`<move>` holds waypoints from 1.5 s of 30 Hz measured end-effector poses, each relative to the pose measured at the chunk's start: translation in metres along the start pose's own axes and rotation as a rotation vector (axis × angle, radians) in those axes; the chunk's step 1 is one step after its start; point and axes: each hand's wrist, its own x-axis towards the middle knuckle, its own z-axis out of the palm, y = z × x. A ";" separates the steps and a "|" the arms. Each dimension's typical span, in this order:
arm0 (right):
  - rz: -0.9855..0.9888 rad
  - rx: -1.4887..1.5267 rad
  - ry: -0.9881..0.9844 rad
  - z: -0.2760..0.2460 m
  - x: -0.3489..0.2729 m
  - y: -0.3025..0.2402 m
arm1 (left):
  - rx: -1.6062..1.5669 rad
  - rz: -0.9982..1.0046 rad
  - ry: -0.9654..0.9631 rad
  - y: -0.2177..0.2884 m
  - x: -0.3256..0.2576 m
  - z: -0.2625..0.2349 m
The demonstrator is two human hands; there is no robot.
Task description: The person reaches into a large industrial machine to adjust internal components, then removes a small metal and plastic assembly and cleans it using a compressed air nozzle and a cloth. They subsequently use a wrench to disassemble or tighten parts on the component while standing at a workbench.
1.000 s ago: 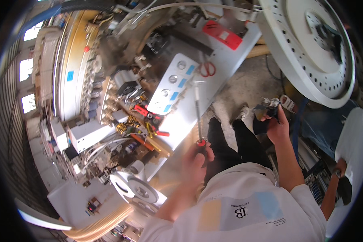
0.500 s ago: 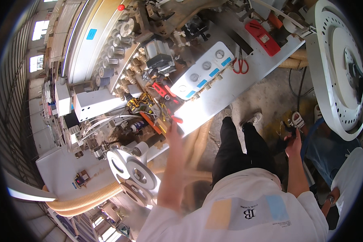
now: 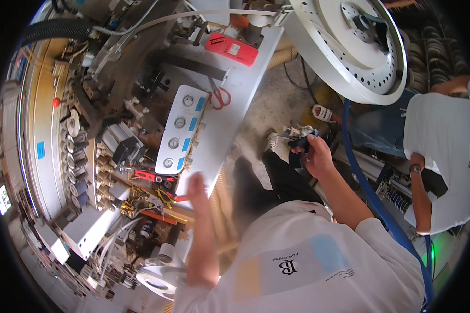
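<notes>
My right hand (image 3: 318, 155) is closed around a small dark mechanical part (image 3: 300, 140) with pale metal fittings on top, held above the floor in front of my legs. My left hand (image 3: 197, 190), smeared by motion, is over the front edge of the white table (image 3: 240, 104). Close beside it lies a red tool handle (image 3: 182, 198); I cannot tell whether my fingers touch it. Pliers with yellow handles (image 3: 164, 198), a red tool (image 3: 147, 176) and a yellow-black power tool (image 3: 133, 204) lie just to the left.
A white gauge panel (image 3: 180, 130) lies on the table near red-handled scissors (image 3: 220, 98) and a red case (image 3: 231, 49). A large white perforated wheel (image 3: 350, 78) juts out at upper right. A co-worker (image 3: 438, 130) stands at right, behind a blue hose (image 3: 373, 198).
My view has turned right, so the table now sits further left. My right hand has risen with the dark part. My left hand has shifted along the table edge near the red handle.
</notes>
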 end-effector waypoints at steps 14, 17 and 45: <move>-0.250 -0.029 -0.105 0.091 -0.042 -0.008 | -0.165 -0.131 -0.695 0.184 -0.067 0.193; -0.262 0.045 -0.137 0.085 -0.034 -0.021 | -0.162 -0.142 -0.637 0.193 -0.065 0.215; -0.887 -1.748 0.668 -0.089 0.200 -0.469 | -0.205 -0.009 -0.162 0.270 -0.051 0.338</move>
